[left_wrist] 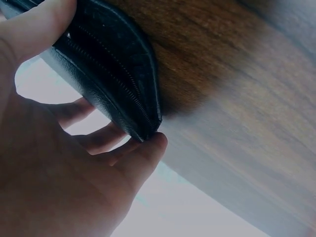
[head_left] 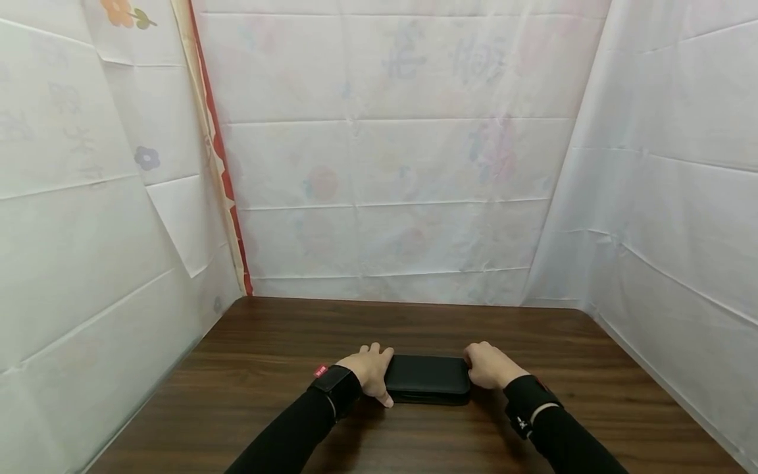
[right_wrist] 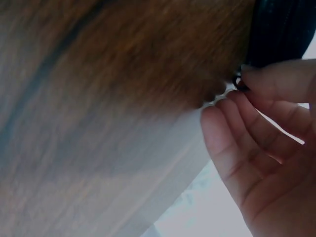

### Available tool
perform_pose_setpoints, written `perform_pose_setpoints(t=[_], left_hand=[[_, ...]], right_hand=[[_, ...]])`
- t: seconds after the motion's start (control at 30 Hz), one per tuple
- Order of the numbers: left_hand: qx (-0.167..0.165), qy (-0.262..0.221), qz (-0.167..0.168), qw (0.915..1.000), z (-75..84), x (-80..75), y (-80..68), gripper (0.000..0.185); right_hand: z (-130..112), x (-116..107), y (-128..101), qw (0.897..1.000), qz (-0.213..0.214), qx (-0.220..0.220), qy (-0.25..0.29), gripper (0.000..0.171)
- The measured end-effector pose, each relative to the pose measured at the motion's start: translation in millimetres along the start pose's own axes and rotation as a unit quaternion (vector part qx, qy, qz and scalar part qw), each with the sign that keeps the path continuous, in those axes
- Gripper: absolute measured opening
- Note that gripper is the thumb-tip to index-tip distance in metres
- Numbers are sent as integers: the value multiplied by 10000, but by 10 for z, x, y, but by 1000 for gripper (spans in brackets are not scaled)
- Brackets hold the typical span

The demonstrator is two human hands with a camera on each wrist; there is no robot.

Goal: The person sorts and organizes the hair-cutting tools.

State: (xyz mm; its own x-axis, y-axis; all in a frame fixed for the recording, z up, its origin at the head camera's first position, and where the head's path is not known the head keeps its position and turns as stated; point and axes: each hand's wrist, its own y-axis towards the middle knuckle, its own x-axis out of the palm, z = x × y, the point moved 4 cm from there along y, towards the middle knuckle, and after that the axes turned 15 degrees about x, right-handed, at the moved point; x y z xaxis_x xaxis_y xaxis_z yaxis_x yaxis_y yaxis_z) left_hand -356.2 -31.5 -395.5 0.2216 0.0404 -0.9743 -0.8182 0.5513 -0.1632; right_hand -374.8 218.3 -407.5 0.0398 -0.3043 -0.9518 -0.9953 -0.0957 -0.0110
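1. Head: a case (head_left: pixel 428 376) lay mid-counter (head_left: pixel 266 342), between the left hand (head_left: pixel 368 372) and right hand (head_left: pixel 493 366).
2. Left wrist: the left hand, partly spread, gripped the case's left end; the zip (left_wrist: pixel 118 76) stood parted.
3. Right wrist: the right hand's thumb and finger pinched a pull (right_wrist: pixel 238 82).

A dark brown wood-grain desk (head_left: pixel 237 388) reaches back to a creased white back sheet (head_left: pixel 379 243), whose horizontal folds cross faint pink and blue marks. On the left hangs a white left sheet (head_left: pixel 71 250) printed with an orange flower with a green leaf (head_left: pixel 118 12) and a grey-violet flower (head_left: pixel 147 158). A narrow cream-and-red strip (head_left: pixel 216 141) runs down the corner between them. A plain, rumpled white right sheet (head_left: pixel 681 230) closes the other side. Soft, pale light falls across the sheets.
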Motion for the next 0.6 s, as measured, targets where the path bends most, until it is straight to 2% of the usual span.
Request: perform_pose_setpoints(t=[0.27, 0.6], left_hand=[[-9, 76, -24, 10000, 1, 7, 15, 100], [-9, 22, -6, 10000, -4, 0, 14, 100]], right_hand=[[-5, -12, 1, 9997, 18, 60, 225, 25], [-3, 1, 18, 9999, 116, 90, 67, 23]])
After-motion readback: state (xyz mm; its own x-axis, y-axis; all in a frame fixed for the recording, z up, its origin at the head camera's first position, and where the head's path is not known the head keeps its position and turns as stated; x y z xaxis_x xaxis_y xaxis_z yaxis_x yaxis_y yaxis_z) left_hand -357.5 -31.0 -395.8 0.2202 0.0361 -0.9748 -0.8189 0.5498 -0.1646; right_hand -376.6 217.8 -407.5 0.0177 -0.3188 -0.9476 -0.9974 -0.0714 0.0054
